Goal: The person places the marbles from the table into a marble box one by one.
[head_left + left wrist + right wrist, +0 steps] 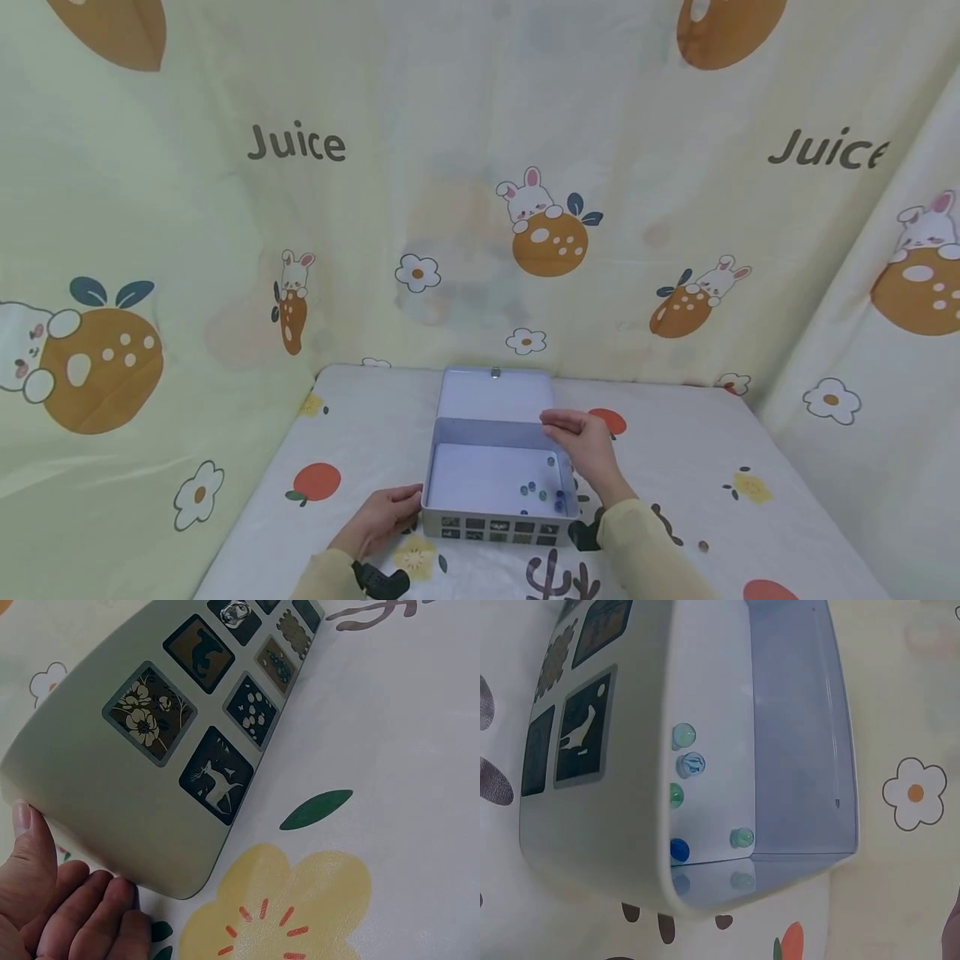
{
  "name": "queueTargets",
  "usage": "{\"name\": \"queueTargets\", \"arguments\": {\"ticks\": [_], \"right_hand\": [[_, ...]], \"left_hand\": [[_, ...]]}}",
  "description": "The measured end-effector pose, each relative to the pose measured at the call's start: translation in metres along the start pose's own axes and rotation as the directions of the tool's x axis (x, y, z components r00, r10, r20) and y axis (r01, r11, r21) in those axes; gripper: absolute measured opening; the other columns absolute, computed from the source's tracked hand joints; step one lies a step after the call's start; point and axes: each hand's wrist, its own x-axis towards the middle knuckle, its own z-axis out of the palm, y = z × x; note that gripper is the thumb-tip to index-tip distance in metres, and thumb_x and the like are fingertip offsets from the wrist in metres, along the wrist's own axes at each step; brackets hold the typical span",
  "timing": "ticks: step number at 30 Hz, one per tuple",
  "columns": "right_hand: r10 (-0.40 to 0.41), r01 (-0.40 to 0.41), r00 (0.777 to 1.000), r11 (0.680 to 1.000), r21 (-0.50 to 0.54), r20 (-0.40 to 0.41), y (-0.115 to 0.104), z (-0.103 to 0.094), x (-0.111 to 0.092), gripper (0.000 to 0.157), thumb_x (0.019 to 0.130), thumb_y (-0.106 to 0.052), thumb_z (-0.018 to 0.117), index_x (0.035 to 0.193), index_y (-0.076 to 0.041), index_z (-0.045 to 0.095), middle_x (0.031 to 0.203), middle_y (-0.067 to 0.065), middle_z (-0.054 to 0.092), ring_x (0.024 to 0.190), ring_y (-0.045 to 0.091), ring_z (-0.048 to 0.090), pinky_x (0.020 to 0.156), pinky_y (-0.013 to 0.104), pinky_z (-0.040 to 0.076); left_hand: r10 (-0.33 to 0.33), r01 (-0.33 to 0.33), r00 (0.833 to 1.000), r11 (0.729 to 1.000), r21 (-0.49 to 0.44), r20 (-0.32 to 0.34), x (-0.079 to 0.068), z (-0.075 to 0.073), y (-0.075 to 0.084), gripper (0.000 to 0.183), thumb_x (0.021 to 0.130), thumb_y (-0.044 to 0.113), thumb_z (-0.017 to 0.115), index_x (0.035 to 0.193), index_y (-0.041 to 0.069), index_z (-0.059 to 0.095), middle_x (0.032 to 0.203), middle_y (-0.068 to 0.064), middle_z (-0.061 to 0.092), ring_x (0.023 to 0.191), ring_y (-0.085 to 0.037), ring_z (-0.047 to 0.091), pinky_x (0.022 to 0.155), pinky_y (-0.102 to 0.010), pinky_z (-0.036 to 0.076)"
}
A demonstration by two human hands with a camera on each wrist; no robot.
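Observation:
A pale tin box point(468, 475) stands with its lid point(495, 402) swung back, square picture tiles printed on its front. Several glass marbles lie on its floor toward the right end; the right wrist view shows a deep blue marble point(679, 850), a blue-streaked marble point(692, 764) and a green marble point(742, 838). My left hand point(382, 517) rests against the box's left end, its thumb and loosely bent fingertips at the wall. My right hand point(585, 442) hovers over the back right corner near the lid, fingers extended, no object visible in it.
Under the box, a white tablecloth point(375, 417) carries printed fruit and flowers. Patterned curtains point(450, 100) hang behind and at both sides. Dark wrist devices sit on both arms, by the left wrist point(378, 581) and the right wrist.

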Motion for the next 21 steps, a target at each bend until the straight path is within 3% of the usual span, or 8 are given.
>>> {"name": "queueTargets", "arguments": {"ticks": [6, 10, 16, 21], "right_hand": [[-0.038, 0.038, 0.999, 0.999, -0.023, -0.008, 0.004, -0.013, 0.001, 0.028, 0.095, -0.005, 0.072, 0.123, -0.007, 0.074, 0.121, 0.013, 0.076, 0.114, 0.026, 0.073, 0.103, 0.040, 0.059], [-0.066, 0.064, 0.997, 0.996, -0.055, -0.032, 0.012, -0.032, -0.001, 0.029, 0.095, -0.007, 0.072, 0.124, -0.004, 0.073, 0.123, 0.014, 0.075, 0.111, 0.019, 0.074, 0.098, 0.031, 0.062], [-0.035, 0.028, 0.998, 0.993, -0.111, -0.060, 0.030, -0.077, -0.009, 0.035, 0.098, -0.017, 0.071, 0.130, -0.005, 0.069, 0.128, 0.015, 0.072, 0.100, -0.008, 0.068, 0.092, 0.015, 0.060], [0.014, -0.030, 0.995, 0.986, -0.161, -0.094, 0.046, -0.122, -0.016, 0.042, 0.099, -0.023, 0.070, 0.137, -0.005, 0.064, 0.135, 0.016, 0.069, 0.094, -0.019, 0.061, 0.087, 0.008, 0.058]], "left_hand": [[0.003, -0.003, 1.000, 1.000, 0.007, -0.001, 0.000, 0.001, 0.000, 0.050, 0.105, 0.021, 0.059, 0.147, -0.005, 0.049, 0.153, -0.027, 0.048, 0.143, -0.042, 0.047, 0.111, -0.048, 0.053], [0.009, -0.009, 1.000, 1.000, 0.006, 0.002, 0.000, 0.002, -0.001, 0.049, 0.105, 0.021, 0.058, 0.147, -0.005, 0.050, 0.153, -0.027, 0.048, 0.143, -0.042, 0.047, 0.111, -0.048, 0.053], [0.010, -0.010, 1.000, 1.000, 0.014, 0.003, 0.000, 0.001, -0.001, 0.050, 0.105, 0.021, 0.059, 0.147, -0.004, 0.050, 0.153, -0.026, 0.048, 0.143, -0.042, 0.047, 0.111, -0.049, 0.053], [0.005, -0.005, 1.000, 1.000, 0.015, -0.008, 0.001, 0.000, -0.002, 0.049, 0.105, 0.020, 0.059, 0.147, -0.004, 0.049, 0.153, -0.026, 0.048, 0.143, -0.042, 0.047, 0.110, -0.049, 0.054]]}}
